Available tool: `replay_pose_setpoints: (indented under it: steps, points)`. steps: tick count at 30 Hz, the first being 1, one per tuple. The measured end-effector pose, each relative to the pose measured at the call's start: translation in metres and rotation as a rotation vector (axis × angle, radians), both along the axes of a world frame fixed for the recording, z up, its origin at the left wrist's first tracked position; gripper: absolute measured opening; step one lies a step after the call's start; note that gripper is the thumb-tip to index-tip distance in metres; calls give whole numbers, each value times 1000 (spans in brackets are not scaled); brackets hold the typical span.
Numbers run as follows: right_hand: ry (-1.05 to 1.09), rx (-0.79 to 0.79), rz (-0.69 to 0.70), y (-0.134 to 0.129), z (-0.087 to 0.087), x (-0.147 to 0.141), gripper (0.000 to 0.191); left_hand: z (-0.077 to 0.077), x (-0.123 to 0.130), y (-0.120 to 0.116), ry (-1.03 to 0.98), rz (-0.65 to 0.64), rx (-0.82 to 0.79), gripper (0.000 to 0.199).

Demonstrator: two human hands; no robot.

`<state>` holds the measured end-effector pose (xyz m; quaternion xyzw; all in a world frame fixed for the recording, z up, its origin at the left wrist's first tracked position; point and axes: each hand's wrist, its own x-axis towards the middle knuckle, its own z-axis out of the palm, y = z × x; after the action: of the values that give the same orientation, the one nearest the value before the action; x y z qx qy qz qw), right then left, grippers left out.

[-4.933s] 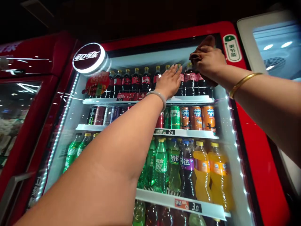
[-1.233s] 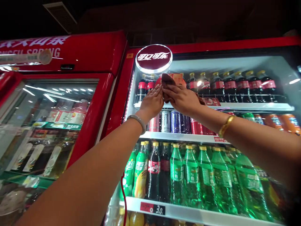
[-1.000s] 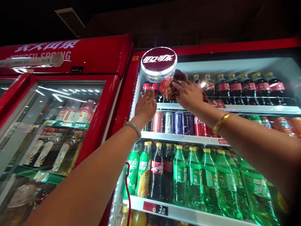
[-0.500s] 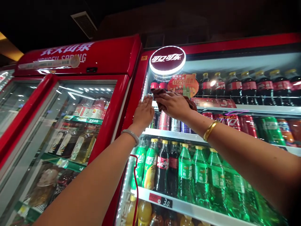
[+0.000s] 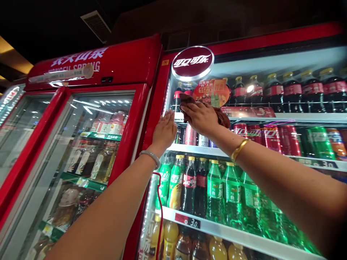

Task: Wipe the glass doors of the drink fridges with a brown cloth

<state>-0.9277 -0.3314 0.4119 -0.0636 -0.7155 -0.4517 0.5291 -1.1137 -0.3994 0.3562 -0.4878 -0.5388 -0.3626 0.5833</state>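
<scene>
Against the glass front of a lit drinks fridge, my right hand presses a crumpled brown cloth, which sticks out past the fingertips and beside the wrist. My left hand lies flat near the fridge's left edge, fingers stretched upward and together, holding nothing. A small gap separates the two hands. Just above the cloth is an orange-red oval sticker on the glass. Higher up sits a round lit sign with white lettering.
Behind the glass are shelves of cola bottles, red cans and green bottles. A thin red cord hangs at the fridge's left side. Another red fridge with glass doors stands at the left.
My right hand and the cloth have moved slightly right, away from my left hand, so the gap between them is wider. My left hand stays almost in place. The view has shifted slightly.
</scene>
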Motion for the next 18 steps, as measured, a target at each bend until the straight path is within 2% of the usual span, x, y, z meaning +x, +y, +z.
replay_pose_setpoints:
  steps: [2, 5, 8, 10, 13, 16, 18]
  points:
    - [84, -83, 17, -7, -4, -15, 51, 0, 0, -1, -1, -5, -6, 61]
    - [46, -104, 39, -16, -24, -35, 52, 0, -1, -2, 5, 5, -9, 58]
    - [-50, -20, 28, -16, -46, -29, 58, -1, -3, -3, 25, 17, -28, 56]
    - [-109, 26, 16, -13, -53, -15, 64, -2, -4, -2, 29, 18, -19, 57]
    - [-144, 7, -10, -12, -44, 1, 58, -2, -5, 0, 17, 19, 8, 58]
    - [-255, -32, -26, -15, -18, 6, 45, -2, -3, 0, 6, 30, -5, 59]
    - [-289, -44, 29, -17, -1, 10, 36, -2, -2, -1, -6, 42, -21, 59]
